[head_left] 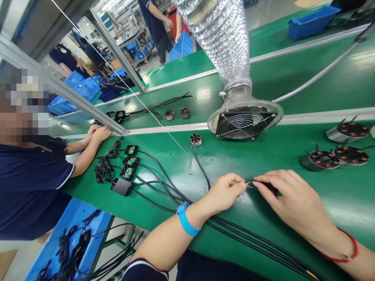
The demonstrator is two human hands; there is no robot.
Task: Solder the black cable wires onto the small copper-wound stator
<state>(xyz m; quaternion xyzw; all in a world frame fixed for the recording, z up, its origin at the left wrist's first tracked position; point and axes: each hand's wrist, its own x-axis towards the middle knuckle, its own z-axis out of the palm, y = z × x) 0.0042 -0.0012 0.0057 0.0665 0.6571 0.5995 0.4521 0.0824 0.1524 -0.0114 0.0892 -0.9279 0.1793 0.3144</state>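
"Wires, thin, yellow and blue, right of centre in the head view: who has them?"

"Left hand, fingertips pinched narrow; the right hand grips a slim black piece."

"Which step?"

"Fine wire handling, I'd judge. Moving them calls for a light pinch above the smooth green bench."

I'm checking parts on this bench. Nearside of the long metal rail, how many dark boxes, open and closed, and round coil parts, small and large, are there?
Open dark boxes: 3
Closed dark box: 1
Small coil part: 1
Large coil parts: 3
Total: 8
Left out: a pale thing cut off at the right edge.
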